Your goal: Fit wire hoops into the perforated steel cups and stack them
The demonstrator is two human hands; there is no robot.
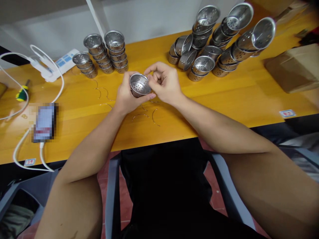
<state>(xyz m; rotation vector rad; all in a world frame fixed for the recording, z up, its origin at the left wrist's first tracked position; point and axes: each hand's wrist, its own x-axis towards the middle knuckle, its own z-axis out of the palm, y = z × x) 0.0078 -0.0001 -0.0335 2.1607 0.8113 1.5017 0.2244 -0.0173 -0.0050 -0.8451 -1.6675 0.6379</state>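
Your left hand [127,96] grip clamps a shiny perforated steel cup [139,85] (round, dimpled); your right hand [165,83] fingers pinch at its rim, contents hidden.

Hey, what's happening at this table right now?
A person sits at a yellow wooden table, holding a small perforated metal cup in the left hand. The right hand pinches at the cup's rim. Thin curved wires lie on the table just below the hands. Neat stacks of cups stand to the left, and a looser pile of cups to the right.
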